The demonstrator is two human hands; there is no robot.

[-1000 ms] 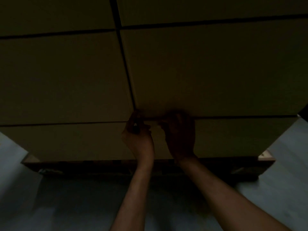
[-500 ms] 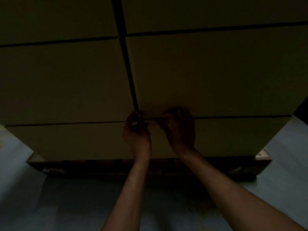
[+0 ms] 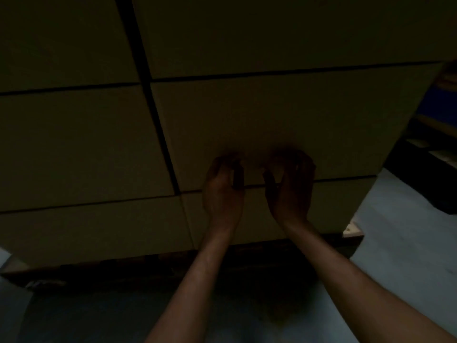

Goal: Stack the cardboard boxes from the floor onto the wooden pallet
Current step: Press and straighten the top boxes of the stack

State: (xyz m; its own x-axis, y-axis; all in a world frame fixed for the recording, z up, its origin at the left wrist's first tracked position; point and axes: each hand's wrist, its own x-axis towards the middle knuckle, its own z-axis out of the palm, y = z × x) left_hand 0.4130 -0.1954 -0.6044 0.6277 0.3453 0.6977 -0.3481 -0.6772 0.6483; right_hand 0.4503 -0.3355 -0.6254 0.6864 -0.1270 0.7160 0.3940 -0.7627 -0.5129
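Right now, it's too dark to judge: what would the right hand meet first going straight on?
Probably the cardboard box just above the seam; the right hand looks almost on it, depth unclear.

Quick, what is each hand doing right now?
Left hand: fingers curled at the lower edge of the cardboard box; grip cannot be told.
Right hand: curled there too; too dark to tell.

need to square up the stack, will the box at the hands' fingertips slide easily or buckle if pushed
Likely stiff: the middle box shows flat faces and straight edges. Probably hard to slide, with the upper box resting on it.
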